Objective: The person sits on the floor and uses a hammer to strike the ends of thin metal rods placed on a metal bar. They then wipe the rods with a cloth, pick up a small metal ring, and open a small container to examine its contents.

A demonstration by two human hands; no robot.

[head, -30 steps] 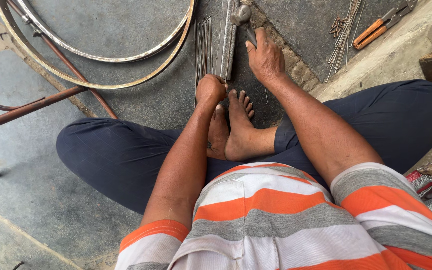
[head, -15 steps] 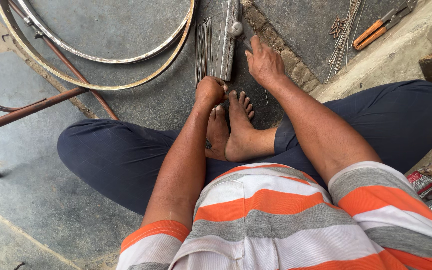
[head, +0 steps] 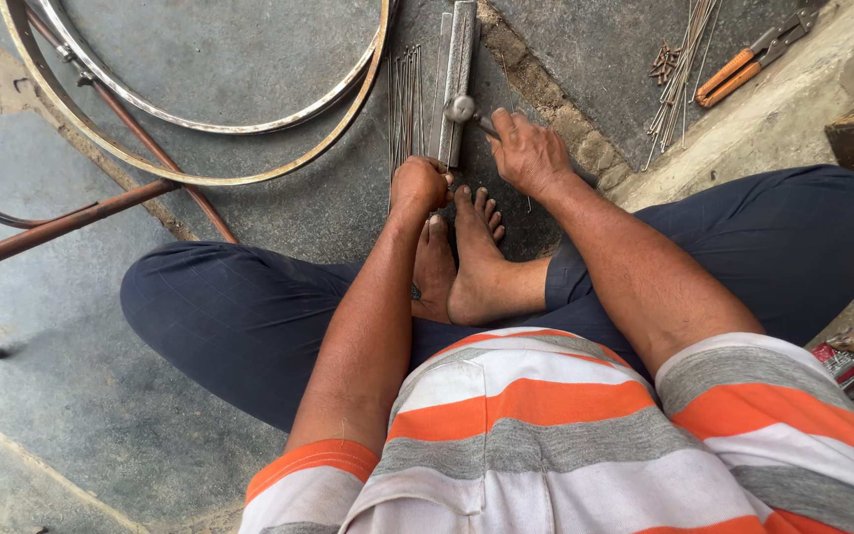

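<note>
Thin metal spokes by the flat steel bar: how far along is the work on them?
Done: a row of thin metal spokes lies straight beside the flat steel bar. In hand: the right hand grips a small hammer on the bar; the left hand pinches something at its near end. Left: a loose spoke bundle by orange-handled pliers.

hammer (head: 464, 109): dull grey metal, in right grip | flat bar (head: 456, 69): worn matt steel under it | spokes (head: 405, 99): thin bright wire beside left grip | floor (head: 249, 59): rough grey concrete
</note>
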